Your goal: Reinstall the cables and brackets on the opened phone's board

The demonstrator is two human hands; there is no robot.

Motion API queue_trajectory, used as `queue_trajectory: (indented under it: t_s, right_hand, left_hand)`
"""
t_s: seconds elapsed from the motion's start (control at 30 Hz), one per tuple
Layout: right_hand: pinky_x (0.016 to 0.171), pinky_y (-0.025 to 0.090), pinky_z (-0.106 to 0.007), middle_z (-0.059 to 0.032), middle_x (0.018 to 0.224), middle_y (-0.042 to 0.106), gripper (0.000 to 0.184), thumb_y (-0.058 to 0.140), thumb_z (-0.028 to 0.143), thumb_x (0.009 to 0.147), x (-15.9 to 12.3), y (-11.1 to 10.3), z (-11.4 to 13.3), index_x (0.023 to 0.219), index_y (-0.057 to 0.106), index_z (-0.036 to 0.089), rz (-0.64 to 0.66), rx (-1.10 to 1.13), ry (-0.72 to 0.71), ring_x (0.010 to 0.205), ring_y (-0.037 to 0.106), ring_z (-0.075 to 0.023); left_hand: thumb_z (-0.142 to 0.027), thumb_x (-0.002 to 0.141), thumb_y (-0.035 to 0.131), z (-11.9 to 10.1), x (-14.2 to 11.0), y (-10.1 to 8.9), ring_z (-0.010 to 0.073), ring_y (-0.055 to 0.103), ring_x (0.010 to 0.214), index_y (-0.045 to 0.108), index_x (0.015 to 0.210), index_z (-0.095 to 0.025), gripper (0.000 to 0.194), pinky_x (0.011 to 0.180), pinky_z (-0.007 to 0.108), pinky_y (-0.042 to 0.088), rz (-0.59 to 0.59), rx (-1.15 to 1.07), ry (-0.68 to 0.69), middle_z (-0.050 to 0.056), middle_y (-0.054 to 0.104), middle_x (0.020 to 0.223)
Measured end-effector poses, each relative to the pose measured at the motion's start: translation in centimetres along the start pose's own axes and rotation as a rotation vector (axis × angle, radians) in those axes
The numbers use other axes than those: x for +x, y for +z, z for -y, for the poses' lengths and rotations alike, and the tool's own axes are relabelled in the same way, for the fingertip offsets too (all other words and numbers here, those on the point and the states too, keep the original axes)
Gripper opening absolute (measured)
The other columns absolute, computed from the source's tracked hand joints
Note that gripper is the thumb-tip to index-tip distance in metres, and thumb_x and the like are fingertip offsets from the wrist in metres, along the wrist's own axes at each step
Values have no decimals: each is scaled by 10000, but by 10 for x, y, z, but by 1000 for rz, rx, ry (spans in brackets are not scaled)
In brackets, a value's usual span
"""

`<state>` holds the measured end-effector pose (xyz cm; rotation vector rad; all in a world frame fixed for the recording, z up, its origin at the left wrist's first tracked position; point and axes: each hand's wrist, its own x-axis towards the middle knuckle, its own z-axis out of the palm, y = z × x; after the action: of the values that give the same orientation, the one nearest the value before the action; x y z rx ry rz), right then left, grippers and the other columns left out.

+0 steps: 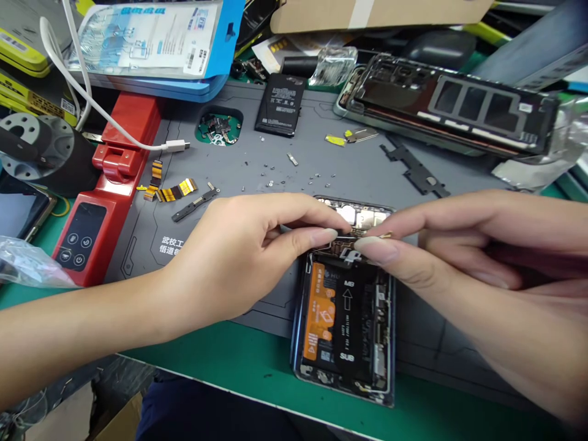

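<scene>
Above the surface [220,349], the right hand [468,300] pinched a gold-coloured part [387,235] over an opened phone [342,324]; whether the left hand [234,257] gripped anything was unclear.

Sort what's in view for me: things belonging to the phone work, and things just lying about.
Likely part of the job:
open phone
left hand and right hand, both at its upper end
small gold-coloured piece at the right hand

Probably just lying about:
white cable
black battery
second opened phone
blue-edged packet
</scene>
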<state>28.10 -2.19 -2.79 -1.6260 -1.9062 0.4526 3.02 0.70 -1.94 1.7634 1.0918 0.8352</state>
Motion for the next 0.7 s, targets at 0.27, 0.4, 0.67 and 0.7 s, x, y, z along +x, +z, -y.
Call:
queue_trajectory:
  t_s: [0.27, 0.4, 0.67, 0.7]
  right_hand:
    - [523, 324, -298, 28, 645, 334, 461, 744, 752, 900, 19, 3, -3, 995, 783, 303, 37, 3, 1, 573, 428, -156]
    - [530, 333, -298, 26, 648, 340, 473, 737, 763, 900, 21, 4, -4, 998, 786, 302, 41, -7, 2, 580, 435, -159]
    - [537, 334, -298, 24, 651, 341, 489, 727, 776, 903, 18, 5, -4, 1001, 786, 300, 38, -33, 7, 588, 441, -161]
    - [538, 333, -298, 24, 651, 341, 490, 726, 776, 904, 18, 5, -3, 1001, 786, 300, 38, -36, 8, 588, 442, -162]
  left_hand:
    - [-170, 1064, 761, 0, -3, 2, 145, 853, 974, 882, 1076, -306, 182, 952, 247, 690, 0, 12, 13, -127, 889, 1127]
    - [-172, 1065, 765, 0, -2, 2, 130, 850, 974, 884, 1083, -295, 172, 939, 220, 681, -7, 15, 23, -128, 889, 1123]
    - [-174, 1086, 729, 3, -3, 2, 147, 852, 1042, 884, 1124, -287, 195, 1061, 249, 667, 6, 13, 61, -105, 880, 1217]
    - [-172, 1086, 727, 3, -3, 2, 150, 852, 1041, 884, 1123, -291, 201, 1060, 253, 669, 10, 11, 67, -104, 880, 1216]
